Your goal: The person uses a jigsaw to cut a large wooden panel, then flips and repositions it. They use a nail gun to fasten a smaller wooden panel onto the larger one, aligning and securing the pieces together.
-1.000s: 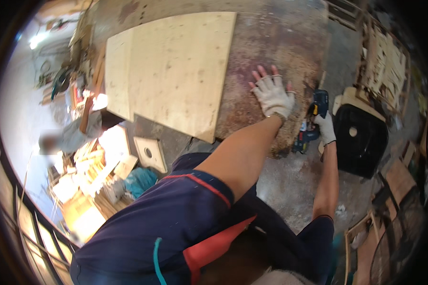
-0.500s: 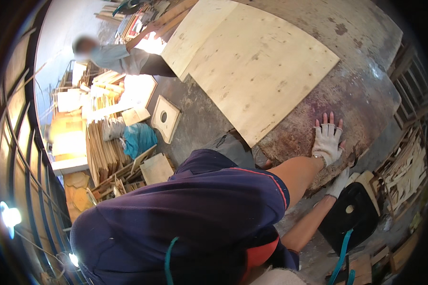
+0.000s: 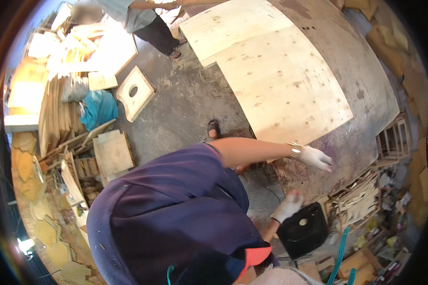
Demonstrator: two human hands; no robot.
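Pale plywood sheets [image 3: 280, 80] lie on a large, stained brown worktable [image 3: 314, 175]. My left hand [image 3: 316, 159], in a white fingerless glove with a gold band at the wrist, is over the bare tabletop just beyond the plywood's near corner. Its fingers are stretched out together, with nothing in them. Lower down, my right hand [image 3: 288, 207], also gloved, is at the table's near edge. Its fingers are loosely bent and apart, and nothing shows in them. Whether they touch the edge I cannot tell. A black stool-like seat [image 3: 303, 230] with a round hole stands beside this hand.
Across the table, a person [image 3: 150, 23] stands with an arm reaching toward the plywood's far end. A wooden panel with a hole [image 3: 134, 94], a blue bag [image 3: 99, 109] and stacked boards [image 3: 62, 107] are on the left. Scrap wood in a slatted crate [image 3: 356, 199] stands at the right.
My left hand has gone from spread flat on the tabletop to fingers together, pointing rightward. My right hand has come from beneath the left to beside the black seat. The view has shifted.
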